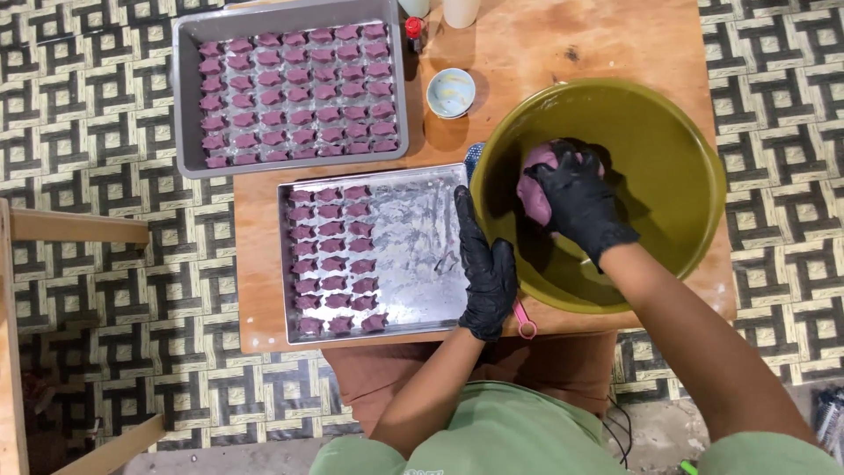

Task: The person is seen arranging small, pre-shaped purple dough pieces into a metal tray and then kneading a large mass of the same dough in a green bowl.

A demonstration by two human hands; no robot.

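The left hand [486, 274], in a black glove, lies flat with fingers extended against the outer rim of the olive-green bowl [677, 167], grasping nothing, just beside the near metal tray [422, 237], which is partly filled with purple shaped dough pieces [334, 259]. The right hand [576, 198], also gloved, reaches into the bowl with fingers curled around the purple dough ball [534, 189]. Farther back on the wooden table [536, 44] sit a small ceramic cup [450, 92] and a full grey tray [189, 97].

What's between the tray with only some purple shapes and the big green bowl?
In the head view, the left hand in a black glove rests between the half-filled tray and the green bowl, against the bowl's rim.
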